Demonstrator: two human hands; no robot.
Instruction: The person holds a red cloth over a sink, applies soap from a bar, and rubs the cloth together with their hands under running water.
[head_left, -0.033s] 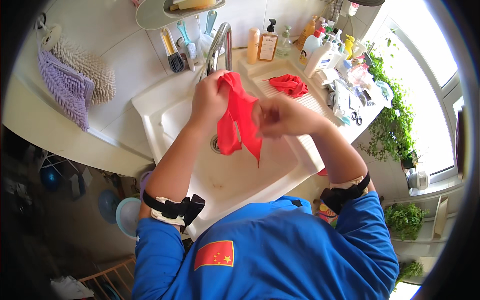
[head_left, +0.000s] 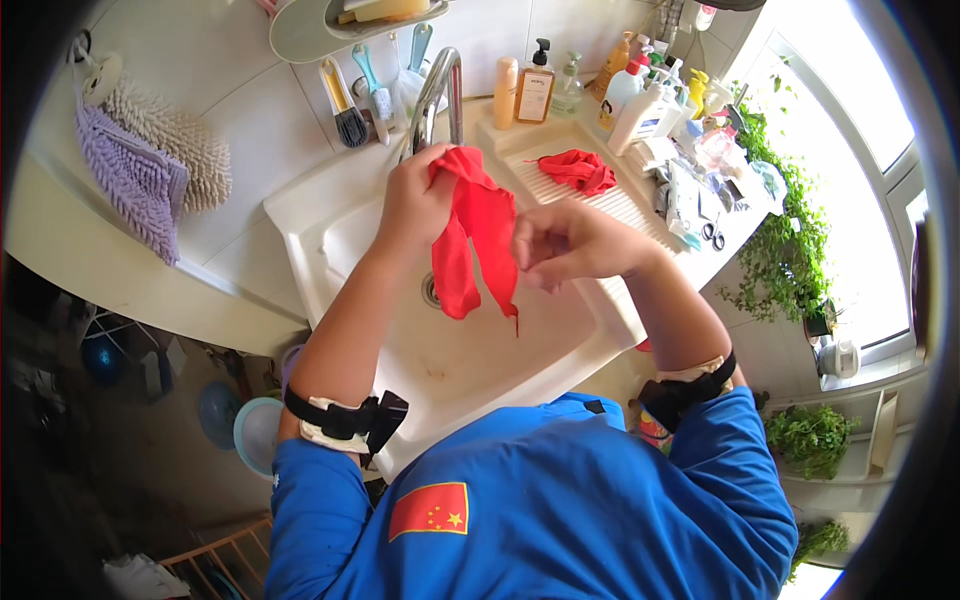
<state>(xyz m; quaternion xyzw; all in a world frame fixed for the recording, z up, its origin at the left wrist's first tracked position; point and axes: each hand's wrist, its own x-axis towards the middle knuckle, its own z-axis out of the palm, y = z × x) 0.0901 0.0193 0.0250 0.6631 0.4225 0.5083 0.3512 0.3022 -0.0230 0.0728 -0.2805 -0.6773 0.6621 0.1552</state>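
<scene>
Grips red cloth (head_left: 482, 205) in left hand (head_left: 415, 195), upper middle of frame, with fingers closed tight round its top end. Hangs down from there in two tails over the sink (head_left: 500, 370) basin: broader on the left, tapering on the right to a thin dark tip. Holds right hand (head_left: 577, 240) at the cloth's right edge, just right of frame centre, with fingers half curled and thumb a bit apart. Cannot tell whether fingertips touch or pinch the edge.

Note drain (head_left: 430, 290) partly behind the left tail, and chrome faucet (head_left: 437, 95) rising behind left hand, upper middle. Note crumpled red fabric (head_left: 578, 172) on the ribbed drainboard (head_left: 637, 217), upper right of centre, well apart from the held cloth.

Spot amber pump bottle (head_left: 536, 90) at the top, right of the faucet, and black-bristled brush (head_left: 347, 110) on the wall to its left. Spot scissors (head_left: 713, 235) at right, below the clutter of bottles, with trailing green plant (head_left: 785, 200) by the window. Find purple chenille cloth (head_left: 135, 180) hanging at upper left, pale blue basin (head_left: 258, 437) at lower left. Wears blue shirt (head_left: 600, 500) across bottom of frame, plus black strap (head_left: 345, 420) round left arm.
</scene>
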